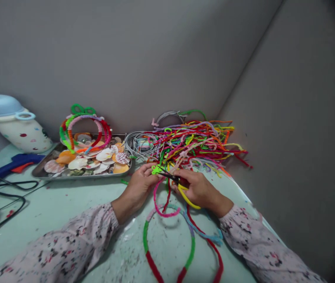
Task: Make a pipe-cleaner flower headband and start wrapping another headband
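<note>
My left hand pinches a small bright green coiled pipe cleaner between thumb and fingers. A pair of dark-bladed scissors is in my right hand, its blades pointing left at the green coil. A yellow curved strip shows under my right hand; I cannot tell if it is a scissor handle or a pipe cleaner. Below the hands curls a pink pipe cleaner. Closer to me lies a multicoloured pipe cleaner hoop, with a red pipe cleaner to its right.
Behind my hands spreads a heap of coloured pipe cleaners, beside grey wire coils. A metal tray holds shells and wrapped headbands. At left are a blue glue gun, its black cable and a white bottle.
</note>
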Available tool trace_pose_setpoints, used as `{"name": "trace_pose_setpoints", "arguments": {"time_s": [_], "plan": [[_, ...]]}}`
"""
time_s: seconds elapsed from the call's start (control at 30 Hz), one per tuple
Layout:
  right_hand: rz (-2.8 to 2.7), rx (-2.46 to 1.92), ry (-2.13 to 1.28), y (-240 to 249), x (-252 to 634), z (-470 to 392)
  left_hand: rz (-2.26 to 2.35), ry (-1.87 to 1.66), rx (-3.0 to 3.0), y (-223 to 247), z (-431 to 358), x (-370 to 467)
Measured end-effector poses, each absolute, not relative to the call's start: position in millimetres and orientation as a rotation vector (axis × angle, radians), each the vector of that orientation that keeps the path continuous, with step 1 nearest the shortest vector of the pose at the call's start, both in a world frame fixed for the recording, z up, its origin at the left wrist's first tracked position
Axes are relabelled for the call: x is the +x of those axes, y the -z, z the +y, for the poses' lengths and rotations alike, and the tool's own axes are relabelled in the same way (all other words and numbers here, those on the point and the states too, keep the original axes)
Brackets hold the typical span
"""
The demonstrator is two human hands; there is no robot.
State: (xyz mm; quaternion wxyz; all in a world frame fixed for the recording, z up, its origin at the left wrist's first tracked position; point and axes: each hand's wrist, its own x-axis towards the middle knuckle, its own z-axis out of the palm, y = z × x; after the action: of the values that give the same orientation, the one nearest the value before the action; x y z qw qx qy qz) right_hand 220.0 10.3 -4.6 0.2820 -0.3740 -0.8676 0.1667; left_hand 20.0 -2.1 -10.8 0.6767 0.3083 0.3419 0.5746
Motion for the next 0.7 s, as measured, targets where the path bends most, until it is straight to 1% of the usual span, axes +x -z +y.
{"name": "trace_pose_setpoints", "arguments": {"time_s": [0.7], "plan": [[-2.401, -0.985, -0.376, 6.8, 222.9, 10.5, 0.776, -1.275, 0.742, 14.1, -2.5, 18.9]]}}
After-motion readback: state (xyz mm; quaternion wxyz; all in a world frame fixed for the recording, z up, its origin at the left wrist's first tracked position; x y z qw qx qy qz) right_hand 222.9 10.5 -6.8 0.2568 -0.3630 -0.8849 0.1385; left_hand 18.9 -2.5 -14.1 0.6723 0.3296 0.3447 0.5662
